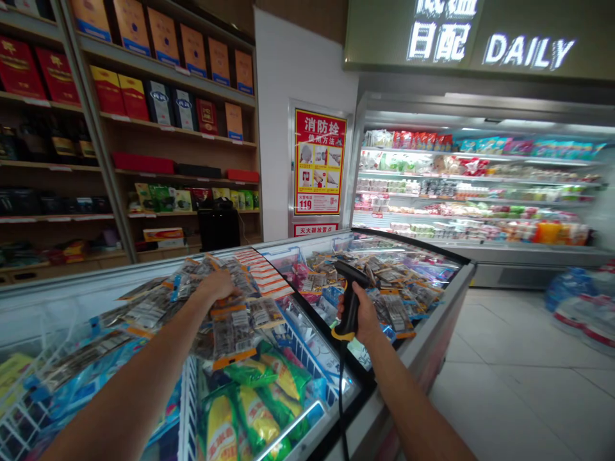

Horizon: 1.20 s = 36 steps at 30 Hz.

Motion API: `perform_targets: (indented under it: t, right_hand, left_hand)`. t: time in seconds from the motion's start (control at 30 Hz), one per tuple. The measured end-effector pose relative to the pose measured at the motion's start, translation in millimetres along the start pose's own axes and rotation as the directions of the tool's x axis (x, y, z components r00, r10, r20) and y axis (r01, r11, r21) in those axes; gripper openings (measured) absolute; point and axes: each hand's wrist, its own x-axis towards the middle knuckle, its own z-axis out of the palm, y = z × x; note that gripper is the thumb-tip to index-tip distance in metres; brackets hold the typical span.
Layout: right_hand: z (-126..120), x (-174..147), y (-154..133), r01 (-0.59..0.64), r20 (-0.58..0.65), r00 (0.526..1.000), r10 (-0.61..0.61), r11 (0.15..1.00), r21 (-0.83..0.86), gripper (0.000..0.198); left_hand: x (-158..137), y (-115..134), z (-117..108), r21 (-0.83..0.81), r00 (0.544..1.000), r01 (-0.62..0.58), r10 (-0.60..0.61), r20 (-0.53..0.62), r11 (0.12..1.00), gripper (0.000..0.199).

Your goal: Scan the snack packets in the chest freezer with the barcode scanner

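Shop aisles are stretching all around a long chest freezer (pixel 446 320) that is standing in the middle of a pale tiled floor (pixel 519 378). Over it, the right hand (pixel 365 317) is closing firmly around the grip of a barcode scanner (pixel 350 301), a dark pistol-shaped tool with a yellow band at the base of its handle and a black cable (pixel 342 397) trailing down from it; its head is pointing away across the far half of the freezer. The left hand (pixel 217 285) is reaching forward with its palm down, resting on a heap of flat packets (pixel 230 314) printed in grey with orange edges; whether its fingers are gripping one cannot be told. These packets are lying piled high in the freezer's near section, touching and overlapping one another. Just below them, green and yellow bags (pixel 259 397) showing corn are sitting against a white wire divider (pixel 307 349), partly under a sliding glass lid. More grey packets are filling the section beyond the scanner. Against the left wall, wooden shelves (pixel 182 144) are carrying rows of red, orange and dark boxes. A red and yellow poster (pixel 319 160) is hanging on the white wall behind, and an open refrigerated case (pixel 480 186) under a lit sign reading DAILY is holding rows of colourful packaged goods.
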Motion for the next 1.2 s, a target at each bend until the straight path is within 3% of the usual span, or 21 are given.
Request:
perform_targets:
  t: [0.07, 0.13, 0.23, 0.33, 0.43, 0.5, 0.7, 1.2]
  right_hand:
    - [-0.5, 0.3, 0.0, 0.001, 0.023, 1.0, -0.001, 1.0, 0.008, 0.027]
    - [-1.0, 0.8, -0.1, -0.005, 0.041, 0.999, 0.005, 1.0, 0.021, 0.028]
    - [-1.8, 1.4, -0.4, -0.016, 0.059, 0.998, 0.013, 0.999, 0.041, 0.028]
    - [-2.3, 1.3, -0.6, -0.033, 0.086, 0.996, 0.028, 0.998, 0.056, 0.029]
    - [-2.5, 0.6, -0.5, -0.063, 0.115, 0.992, 0.055, 0.996, 0.062, 0.031]
    - [-2.3, 0.0, -0.1, -0.072, 0.127, 0.99, 0.064, 0.996, 0.058, 0.032]
    - [-1.2, -1.6, 0.3, -0.088, 0.177, 0.981, 0.078, 0.995, 0.045, 0.034]
    - [1.7, -4.7, -0.2, -0.184, 0.258, 0.951, 0.168, 0.982, 0.039, 0.033]
  left_hand:
    - [0.7, 3.5, -1.9, -0.115, 0.998, 0.053, -0.057, -0.034, 0.992, 0.034]
    - [-2.7, 18.0, 2.5, -0.365, 0.996, 0.063, -0.082, -0.037, 0.929, 0.038]
    - [-11.2, 57.5, 23.1, -0.751, 1.0, 0.022, -0.024, 0.009, 0.66, 0.037]
    - [-18.1, 99.9, 50.0, -0.878, 1.0, -0.019, 0.007, -0.018, 0.479, 0.034]
    - [-22.2, 125.7, 70.3, -0.917, 1.0, -0.015, 0.001, -0.016, 0.399, 0.035]
    - [-23.7, 131.8, 77.7, -0.917, 1.0, -0.021, -0.001, -0.024, 0.398, 0.037]
    - [-26.2, 131.5, 79.7, -0.83, 0.997, -0.07, 0.023, -0.069, 0.553, 0.035]
    - [-29.0, 133.9, 73.7, -0.709, 0.996, -0.067, 0.005, -0.09, 0.702, 0.035]
